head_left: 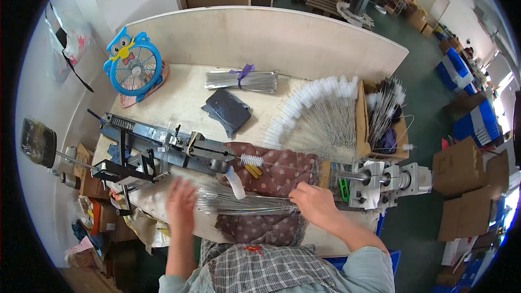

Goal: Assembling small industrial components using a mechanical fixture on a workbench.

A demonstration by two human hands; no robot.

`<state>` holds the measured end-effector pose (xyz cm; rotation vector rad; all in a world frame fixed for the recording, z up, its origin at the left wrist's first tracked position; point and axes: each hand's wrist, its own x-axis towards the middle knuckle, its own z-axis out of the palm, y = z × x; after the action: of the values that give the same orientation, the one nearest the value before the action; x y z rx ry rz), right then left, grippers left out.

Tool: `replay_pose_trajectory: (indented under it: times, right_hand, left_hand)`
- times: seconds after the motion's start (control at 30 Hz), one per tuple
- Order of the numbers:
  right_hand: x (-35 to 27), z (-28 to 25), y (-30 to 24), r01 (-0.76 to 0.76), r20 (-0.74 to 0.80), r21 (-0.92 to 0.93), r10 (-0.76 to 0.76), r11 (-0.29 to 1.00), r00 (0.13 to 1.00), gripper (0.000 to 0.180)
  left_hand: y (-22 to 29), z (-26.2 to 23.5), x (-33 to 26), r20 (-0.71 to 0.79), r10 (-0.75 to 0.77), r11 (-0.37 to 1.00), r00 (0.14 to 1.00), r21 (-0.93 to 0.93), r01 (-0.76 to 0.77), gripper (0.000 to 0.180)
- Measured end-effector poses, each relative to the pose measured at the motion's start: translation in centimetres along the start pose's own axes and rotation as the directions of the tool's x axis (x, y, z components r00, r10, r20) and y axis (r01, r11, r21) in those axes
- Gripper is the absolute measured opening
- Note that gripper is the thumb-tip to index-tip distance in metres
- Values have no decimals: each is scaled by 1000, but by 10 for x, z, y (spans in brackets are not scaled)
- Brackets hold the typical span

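My left hand [180,202] hovers blurred over the left end of a loose bundle of thin metal wires [239,204] lying across the bench front, fingers spread. Pinching the right end of those wires is my right hand [315,202], next to the grey motor block [380,182]. Just behind the wires, a small white bristle brush [251,160] sits on a wire stretched between the dark metal twisting machine [163,149] and the motor block. A brown dotted cloth [277,171] lies under it.
A fan of finished white-tipped brushes [315,114] lies at mid-right, beside a cardboard box [385,125] of more brushes. At the back lie a tied wire bundle [241,80], a dark pouch [228,109] and a blue owl-shaped fan [133,65]. Cardboard boxes stand on the floor right.
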<state>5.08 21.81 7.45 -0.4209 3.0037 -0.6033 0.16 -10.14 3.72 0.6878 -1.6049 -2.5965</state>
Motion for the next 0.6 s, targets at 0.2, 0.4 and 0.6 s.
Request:
replay_pose_trajectory:
  times: [0.2, 0.4, 0.6]
  right_hand:
    - [-5, 0, -2, -15, -1, -93, 15, 996, 1000, 14]
    - [-12, 4, -2, -78, 20, -151, 82, 985, 996, 19]
    - [-19, -7, -3, -27, -23, -110, 24, 994, 999, 10]
  left_hand:
    - [49, -233, 69, -486, 109, 994, 867, 35, -106, 38]
    - [38, -283, 100, -531, 168, 943, 831, -158, -292, 35]
    - [-35, -104, 35, 68, -186, 907, 980, -371, 198, 29]
